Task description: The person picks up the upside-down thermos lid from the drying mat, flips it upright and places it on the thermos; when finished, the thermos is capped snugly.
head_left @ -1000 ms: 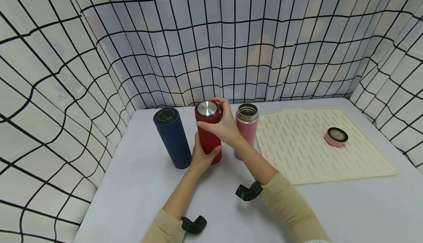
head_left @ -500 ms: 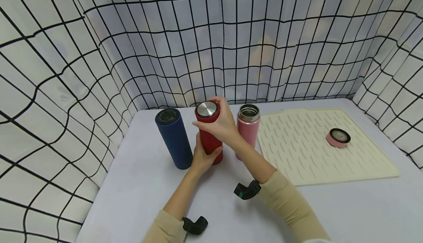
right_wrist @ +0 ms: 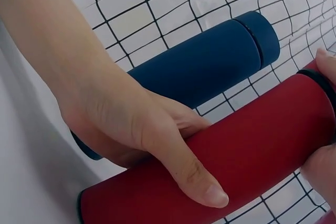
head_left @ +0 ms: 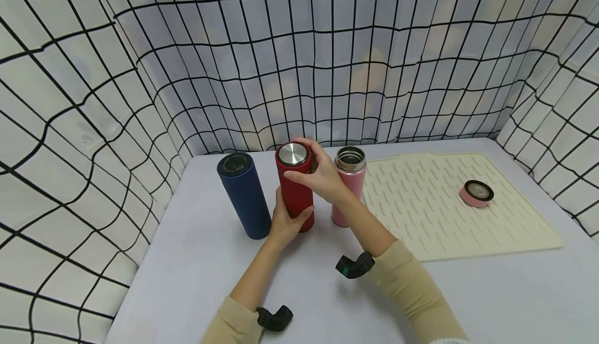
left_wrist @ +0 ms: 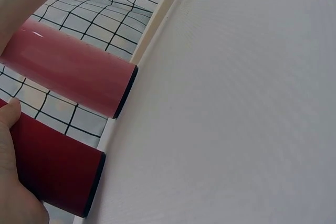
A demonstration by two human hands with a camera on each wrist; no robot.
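Note:
A red flask (head_left: 296, 198) stands upright on the table between a blue flask (head_left: 244, 194) and an uncapped pink flask (head_left: 348, 188). My left hand (head_left: 286, 220) grips the red flask's lower body (right_wrist: 236, 166), thumb across its front. My right hand (head_left: 320, 173) curls round its steel-topped lid (head_left: 293, 155), fingers at the rim. The left wrist view shows the red flask's base (left_wrist: 58, 169) in my palm and the pink flask (left_wrist: 68, 72) beside it. The blue flask (right_wrist: 210, 61) lies just behind my left hand in the right wrist view.
A cream ribbed mat (head_left: 449, 203) covers the table's right half, with a pink lid (head_left: 476, 193) lying on it. Grid-patterned fabric walls (head_left: 93, 100) close in the left, back and right. The grey table (head_left: 196, 266) runs toward me.
My right hand has shifted slightly round the red flask's lid, fingers moving along the rim. The left hand and the flasks stay in place.

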